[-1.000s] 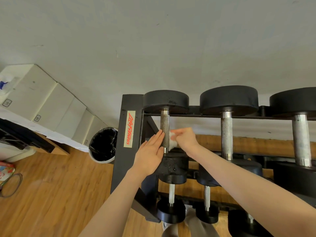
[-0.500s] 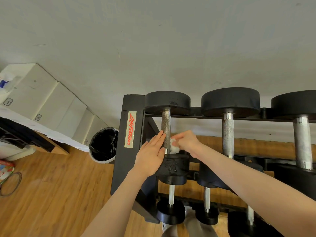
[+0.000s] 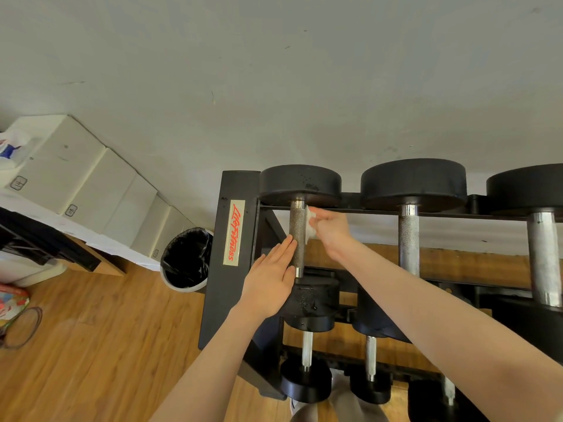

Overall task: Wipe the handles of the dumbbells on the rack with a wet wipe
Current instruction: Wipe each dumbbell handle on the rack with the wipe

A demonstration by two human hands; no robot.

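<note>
**Head Camera Looks Down on Dumbbell Rack**

A single wide-angle camera, worn on the person's head, faces forward and steeply down at close range. The black dumbbell rack (image 3: pixel 227 263) fills the lower right, with both forearms reaching in from the bottom edge. The grey wall (image 3: pixel 274 86) bows across the top; wood floor (image 3: pixel 91 345) spreads lower left.

Grey wall (image 3: pixel 274 71), wooden floor (image 3: pixel 91 345), white boxes (image 3: pixel 91 178), lined bin (image 3: pixel 186 258).
</note>
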